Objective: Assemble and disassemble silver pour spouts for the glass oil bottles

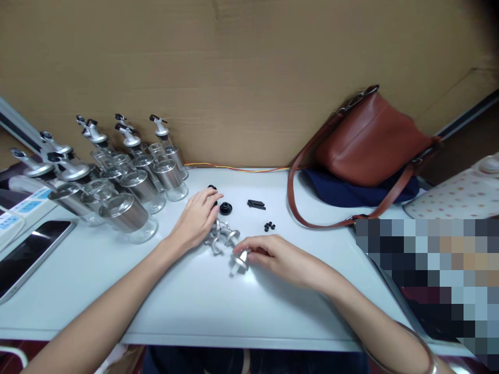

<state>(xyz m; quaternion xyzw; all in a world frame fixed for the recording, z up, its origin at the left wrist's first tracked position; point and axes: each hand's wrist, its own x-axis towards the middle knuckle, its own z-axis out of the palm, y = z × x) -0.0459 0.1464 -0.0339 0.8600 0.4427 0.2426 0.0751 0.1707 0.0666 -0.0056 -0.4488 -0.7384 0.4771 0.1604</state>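
Observation:
My right hand (275, 254) pinches a silver pourer spout (241, 258) above the table, its pale tube pointing down to the left; the spout is a little blurred. My left hand (198, 215) is closed, thumb and fingers about a black stopper (215, 203) that they mostly cover. Another black round stopper (225, 208) lies just right of those fingers. Between my hands several silver spouts (217, 243) lie in a loose group. Small black caps (269, 227) and a row of thin black levers (256, 204) lie farther right.
Glass bottles with steel sleeves (123, 212), some topped with pourers, crowd the left side. A phone (33, 254) and a power strip (27, 208) lie at the left edge. A brown bag (374, 140) rests on dark blue cloth (331, 192), its strap looping onto the table. Cardboard (241, 83) stands behind.

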